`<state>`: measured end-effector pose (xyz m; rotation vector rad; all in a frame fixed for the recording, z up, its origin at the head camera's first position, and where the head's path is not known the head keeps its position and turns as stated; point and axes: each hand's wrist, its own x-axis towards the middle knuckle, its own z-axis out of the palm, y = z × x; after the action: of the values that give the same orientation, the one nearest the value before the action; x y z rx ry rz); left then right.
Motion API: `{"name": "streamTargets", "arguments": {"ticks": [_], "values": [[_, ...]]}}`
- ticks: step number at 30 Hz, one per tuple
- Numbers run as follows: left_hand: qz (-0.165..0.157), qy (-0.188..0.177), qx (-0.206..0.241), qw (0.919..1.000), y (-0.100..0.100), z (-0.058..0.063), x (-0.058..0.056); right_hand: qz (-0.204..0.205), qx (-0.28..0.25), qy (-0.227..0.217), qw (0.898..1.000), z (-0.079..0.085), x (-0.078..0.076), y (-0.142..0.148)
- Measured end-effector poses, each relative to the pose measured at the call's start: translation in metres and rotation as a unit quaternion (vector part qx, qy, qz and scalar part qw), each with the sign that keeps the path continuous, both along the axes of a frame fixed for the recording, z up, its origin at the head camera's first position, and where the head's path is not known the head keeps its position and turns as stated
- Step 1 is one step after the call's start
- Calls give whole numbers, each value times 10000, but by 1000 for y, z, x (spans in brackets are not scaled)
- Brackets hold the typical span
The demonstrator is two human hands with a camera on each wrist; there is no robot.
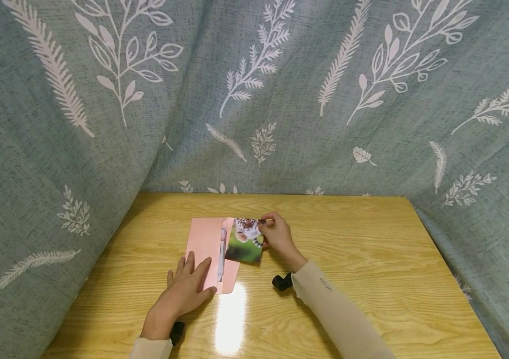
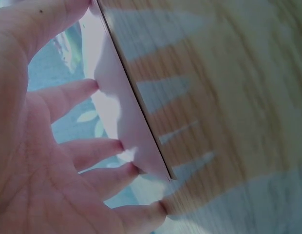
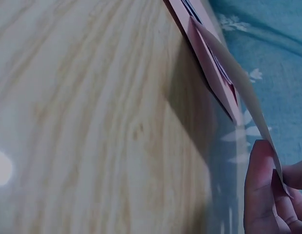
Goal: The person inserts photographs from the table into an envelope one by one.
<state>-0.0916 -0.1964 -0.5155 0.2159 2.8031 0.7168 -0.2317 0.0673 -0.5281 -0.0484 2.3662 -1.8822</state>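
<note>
A pink envelope [image 1: 203, 235] lies on the table, its flap side facing right. My left hand [image 1: 184, 289] rests on its lower left part with spread fingers; the fingertips touch the envelope in the left wrist view too. Between thumb and fingers, my right hand [image 1: 280, 237] pinches the right edge of a picture card [image 1: 244, 251] showing a white tiger on green. That card overlaps the envelope's flap and is tilted up from the table in the right wrist view, its far end at the envelope. Edges of other cards [image 1: 222, 255] show in the envelope's opening.
The wooden table [image 1: 353, 234] reaches back to a blue-green curtain [image 1: 299, 144] with white leaf prints, which also hangs along both sides. Black wrist devices [image 1: 282, 282] sit by both sleeves. A bright light reflection lies on the tabletop below the envelope.
</note>
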Motion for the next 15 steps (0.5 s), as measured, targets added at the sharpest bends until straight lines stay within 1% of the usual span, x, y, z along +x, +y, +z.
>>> {"name": "streamTargets", "arguments": {"ticks": [10,15], "values": [[17,-6,46,10000,1,1,1,-69,45,-153,9998,-6,1,-11],[39,-10,66,10000,0,1,1,0,118,-138,9998,-7,2,-16]]}}
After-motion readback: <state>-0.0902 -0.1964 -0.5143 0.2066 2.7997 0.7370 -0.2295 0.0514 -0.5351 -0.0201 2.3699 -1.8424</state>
